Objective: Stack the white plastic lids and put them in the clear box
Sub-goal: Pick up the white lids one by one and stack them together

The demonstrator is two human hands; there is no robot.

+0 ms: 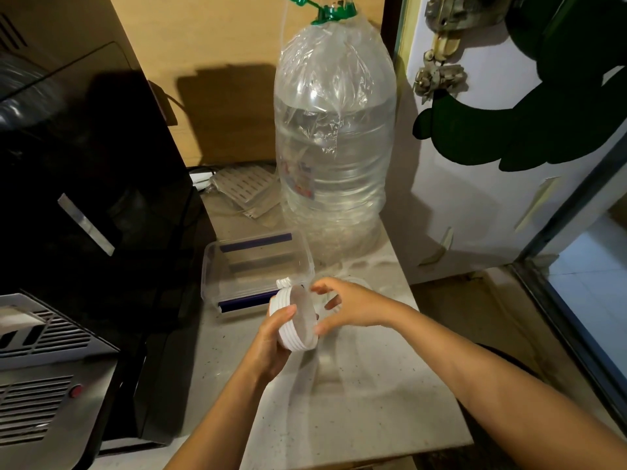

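While L hand (271, 340) grips lids (297, 322), label (300, 179) unreadable.

- My one view is head-worn, looking forward and steeply down at the counter (356, 401), close in.
- Wide-angle; forearms enter from the bottom edge, the water bottle (336, 137) fills upper centre.

The left hand (271, 337) is covering the back of the stacked lids (298, 320), so I can't count them. The water bottle (334, 147) is losing its cap past the top edge, its label too blurred to read.
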